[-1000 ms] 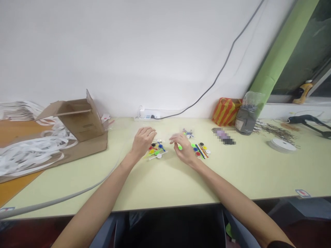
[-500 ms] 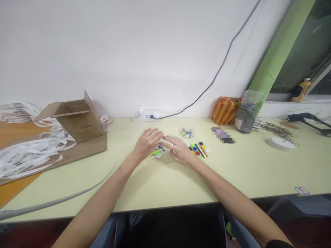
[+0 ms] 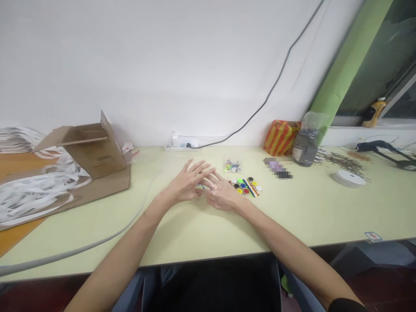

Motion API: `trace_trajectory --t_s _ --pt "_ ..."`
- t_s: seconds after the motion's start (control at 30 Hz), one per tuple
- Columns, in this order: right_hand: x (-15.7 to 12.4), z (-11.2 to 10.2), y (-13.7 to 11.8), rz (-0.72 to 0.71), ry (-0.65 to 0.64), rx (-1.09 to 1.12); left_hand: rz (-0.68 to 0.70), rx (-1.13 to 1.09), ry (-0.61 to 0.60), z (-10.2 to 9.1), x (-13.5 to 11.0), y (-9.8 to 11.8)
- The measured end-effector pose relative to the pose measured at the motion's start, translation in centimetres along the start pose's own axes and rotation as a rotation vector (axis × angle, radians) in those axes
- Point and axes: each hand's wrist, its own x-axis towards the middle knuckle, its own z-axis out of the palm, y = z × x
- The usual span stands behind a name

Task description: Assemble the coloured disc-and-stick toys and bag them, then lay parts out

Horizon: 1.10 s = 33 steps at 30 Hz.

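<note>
Over the middle of the table my left hand (image 3: 184, 185) is spread, its fingers stretched toward the right. My right hand (image 3: 225, 193) meets it from the other side, with fingers extended and crossing those of the left. A clear shine near the right fingers looks like thin plastic film. Beneath the hands a few small coloured plastic pieces (image 3: 204, 187) peek out, mostly hidden. Just right of my right hand lies a group of coloured round discs (image 3: 246, 190) and thin sticks. Behind them rests a clear bag of small coloured parts (image 3: 232, 165).
An open cardboard box (image 3: 94, 149) and piled white strips (image 3: 29, 195) occupy the left. A grey cable (image 3: 107, 239) crosses the table. A power strip (image 3: 182, 145) sits by the wall. Rightward are a striped bag (image 3: 281, 138), a dark bagged container (image 3: 305, 149) and a white roll (image 3: 349, 178).
My left fingers have spread and shifted right, over my right fingers. The coloured pieces beneath are now mostly covered. The view has shifted slightly.
</note>
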Motion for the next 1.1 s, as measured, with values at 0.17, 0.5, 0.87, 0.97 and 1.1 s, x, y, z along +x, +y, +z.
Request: trace_trajectory --t_s 0.17,0.5,0.87,0.97,1.1 --pt "0.0 -0.2 0.2 0.091 0.195 0.077 -0.124 0.018 0.110 0.1 -1.0 -2.5" --pt "-0.7 2.1 1.3 0.291 0.098 0.160 -0.281 0.065 0.196 1.2 -1.9 -4.0" --pt "-0.2 2.2 0.7 0.229 0.043 0.129 -0.301 0.053 0.200 2.3 -2.2 -4.6" --pt "-0.2 1.2 0.8 0.199 0.111 0.174 -0.330 0.058 0.213 2.5 -2.4 -5.0" --pt "-0.6 0.1 1.8 0.295 0.385 0.196 -0.344 0.044 0.243 2.5 -2.5 -5.1"
